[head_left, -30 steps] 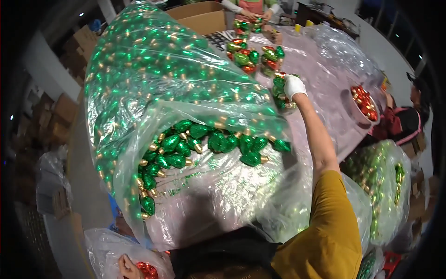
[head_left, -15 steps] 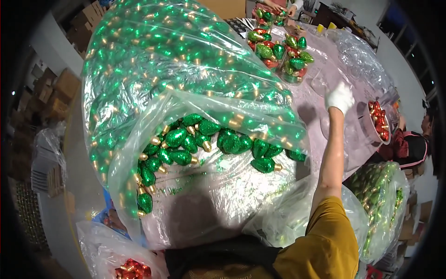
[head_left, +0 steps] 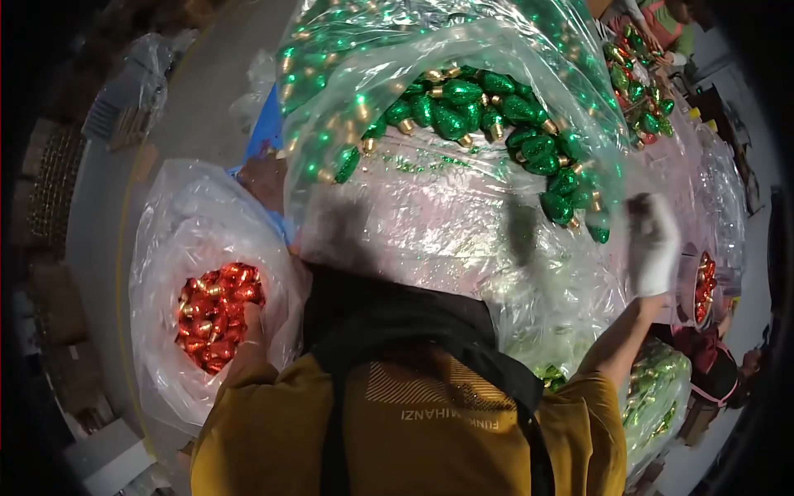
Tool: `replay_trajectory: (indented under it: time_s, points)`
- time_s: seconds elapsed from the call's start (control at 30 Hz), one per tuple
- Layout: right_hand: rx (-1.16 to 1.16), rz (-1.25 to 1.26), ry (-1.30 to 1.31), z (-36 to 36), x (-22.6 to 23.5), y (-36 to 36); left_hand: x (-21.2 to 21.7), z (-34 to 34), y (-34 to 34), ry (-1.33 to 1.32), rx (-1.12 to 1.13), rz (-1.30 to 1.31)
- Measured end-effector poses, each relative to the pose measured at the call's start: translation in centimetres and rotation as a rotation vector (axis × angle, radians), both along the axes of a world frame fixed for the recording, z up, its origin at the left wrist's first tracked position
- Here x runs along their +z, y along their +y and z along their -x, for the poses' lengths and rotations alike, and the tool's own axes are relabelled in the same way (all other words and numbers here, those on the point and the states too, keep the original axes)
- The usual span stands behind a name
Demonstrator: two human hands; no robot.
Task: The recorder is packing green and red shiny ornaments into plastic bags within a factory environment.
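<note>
My bare left hand reaches into a clear plastic bag of shiny red bulb-shaped ornaments at the left. Its fingertips are lost among the ornaments. On the right, my white-gloved right hand hangs beside the table's sheeted surface, its fingers blurred; whether it holds anything does not show. Between the hands, glittery green bulb-shaped ornaments with gold bases spill from the mouth of a large clear bag.
Filled clusters of mixed red and green ornaments stand at the far right, where a co-worker's hands are busy. A round tub of red ornaments sits right of my glove. Another bag of light green ornaments lies at lower right.
My view has swung left and down. The left hand now shows inside the bag of red ornaments. My right hand has come back nearer to me from farther up the table.
</note>
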State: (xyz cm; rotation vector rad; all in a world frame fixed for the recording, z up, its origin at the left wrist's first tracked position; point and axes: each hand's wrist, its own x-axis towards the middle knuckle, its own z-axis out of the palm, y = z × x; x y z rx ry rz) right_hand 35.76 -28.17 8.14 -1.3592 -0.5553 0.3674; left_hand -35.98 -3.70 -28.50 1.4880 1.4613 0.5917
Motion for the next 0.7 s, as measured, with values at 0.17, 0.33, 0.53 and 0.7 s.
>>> replay_trajectory:
  time_s: [0.17, 0.33, 0.53, 0.7]
  points:
    - [0.447, 0.816, -1.253, 11.3, -2.0, 4.2, 3.9, 8.7, -5.5, -0.154, -0.080, 0.045]
    - [0.615, 1.063, -1.106, 14.9, -5.3, 7.8, 27.9, -11.2, 1.3, -0.329, -0.232, 0.230]
    - [0.188, 0.647, -1.313, 16.3, -3.3, 6.6, 25.7, -29.2, 1.7, -0.276, -0.766, -0.328]
    - [-0.121, 0.903, -1.022, 12.3, -3.0, -6.6, 23.2, -37.8, 7.3, 0.613, -0.769, -0.760]
